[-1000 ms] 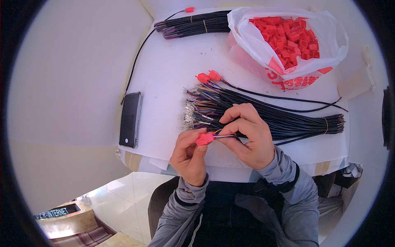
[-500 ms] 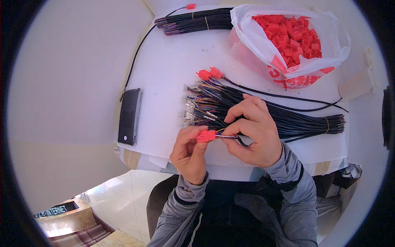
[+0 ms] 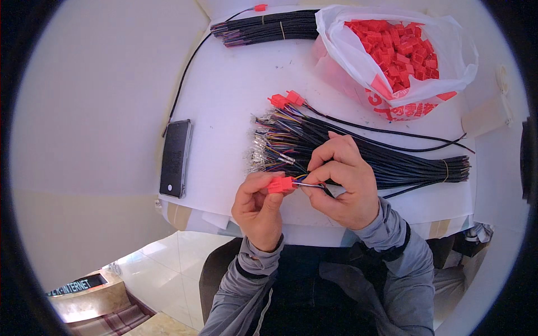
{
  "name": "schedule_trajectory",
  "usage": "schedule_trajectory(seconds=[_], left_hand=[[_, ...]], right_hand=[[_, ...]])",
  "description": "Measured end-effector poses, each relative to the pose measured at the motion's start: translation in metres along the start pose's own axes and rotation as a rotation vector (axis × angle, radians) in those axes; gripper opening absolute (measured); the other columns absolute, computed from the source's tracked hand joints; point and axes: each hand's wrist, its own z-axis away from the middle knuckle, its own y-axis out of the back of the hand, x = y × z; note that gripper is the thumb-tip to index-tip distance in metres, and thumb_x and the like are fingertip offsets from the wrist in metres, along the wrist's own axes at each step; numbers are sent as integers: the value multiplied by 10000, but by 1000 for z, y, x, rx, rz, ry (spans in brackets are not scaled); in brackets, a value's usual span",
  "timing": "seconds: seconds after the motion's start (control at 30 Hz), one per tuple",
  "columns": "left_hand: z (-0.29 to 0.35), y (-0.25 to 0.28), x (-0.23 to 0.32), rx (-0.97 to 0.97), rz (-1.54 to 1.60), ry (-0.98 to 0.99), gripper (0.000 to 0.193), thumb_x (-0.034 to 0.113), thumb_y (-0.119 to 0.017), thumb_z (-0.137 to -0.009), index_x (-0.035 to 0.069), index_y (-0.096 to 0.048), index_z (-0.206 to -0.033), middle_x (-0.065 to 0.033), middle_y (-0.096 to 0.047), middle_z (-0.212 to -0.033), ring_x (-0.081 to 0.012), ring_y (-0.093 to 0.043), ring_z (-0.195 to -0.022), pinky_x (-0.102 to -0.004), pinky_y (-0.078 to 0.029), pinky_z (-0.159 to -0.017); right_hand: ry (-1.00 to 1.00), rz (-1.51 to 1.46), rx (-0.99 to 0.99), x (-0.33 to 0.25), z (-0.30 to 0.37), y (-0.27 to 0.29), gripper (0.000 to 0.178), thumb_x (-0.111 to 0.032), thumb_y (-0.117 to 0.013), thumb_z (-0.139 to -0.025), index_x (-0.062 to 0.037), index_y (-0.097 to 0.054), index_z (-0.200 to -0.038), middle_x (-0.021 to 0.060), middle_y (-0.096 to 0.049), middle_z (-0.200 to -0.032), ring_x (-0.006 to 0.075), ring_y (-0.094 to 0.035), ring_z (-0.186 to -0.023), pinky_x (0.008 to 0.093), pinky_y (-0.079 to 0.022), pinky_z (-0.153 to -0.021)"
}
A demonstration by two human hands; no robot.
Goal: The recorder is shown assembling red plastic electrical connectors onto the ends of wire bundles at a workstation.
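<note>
Between the thumb and fingers of my left hand (image 3: 257,210) is a red plastic connector housing (image 3: 281,184), held just above the table's near part. Thin coloured wires (image 3: 308,185) run out of its right side. My right hand (image 3: 346,185) pinches one of these wires close to the housing, its other fingers curled above. The wire ends inside the housing are hidden. Right behind both hands lies a thick bundle of black cables (image 3: 386,159), its stripped coloured wires ending in metal terminals (image 3: 259,151) on the left. Two red connectors (image 3: 286,99) on cables rest at the bundle's far side.
A white plastic bag (image 3: 342,61) full of red housings (image 3: 400,53) stands at the back right. Beside it lies another tied cable bundle (image 3: 269,28). A phone (image 3: 176,158) sits at the table's left edge, near a single black cable (image 3: 185,78) with a red connector (image 3: 260,8).
My left hand and the red housing stay almost in place. My right hand has shifted very slightly, still pinching at the wires.
</note>
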Motion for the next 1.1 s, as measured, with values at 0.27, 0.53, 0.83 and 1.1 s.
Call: schedule_trajectory(seconds=[0.27, 0.53, 0.83, 1.1], left_hand=[[0, -2, -1, 1, -14, -30, 218, 96, -592, -837, -6, -511, -1011, -130, -544, -971, -184, -574, -838, -302, -524, -724], [0, -1, 0, -1, -99, -77, 257, 133, -602, -840, -20, -514, -1027, -131, -547, -950, -190, -564, -812, -290, -491, -718], [-1, 1, -1, -1, -87, -49, 314, 170, -612, -837, -34, -510, -1054, -125, -548, -956, -176, -557, -823, -282, -481, -721], [-1, -2, 0, 13, -28, -45, 257, 134, -602, -839, -11, -508, -1028, -126, -543, -980, -176, -561, -847, -296, -512, -724]], right_hand=[[-33, 58, 8, -4, 0, 2, 149, -52, -665, -560, -84, -589, -685, 42, -528, -855, 250, -509, -854, 465, -316, -925], [6, 123, 43, -6, -3, 0, 157, -52, -663, -539, -80, -586, -673, 64, -564, -950, 275, -497, -914, 449, -308, -923], [-2, 126, -40, -3, -4, 3, 143, -69, -693, -578, -84, -591, -675, 58, -568, -969, 274, -476, -908, 387, -333, -833], [-44, 30, -16, -3, -2, -2, 155, -33, -690, -590, -86, -587, -693, 80, -555, -998, 256, -495, -923, 459, -302, -938]])
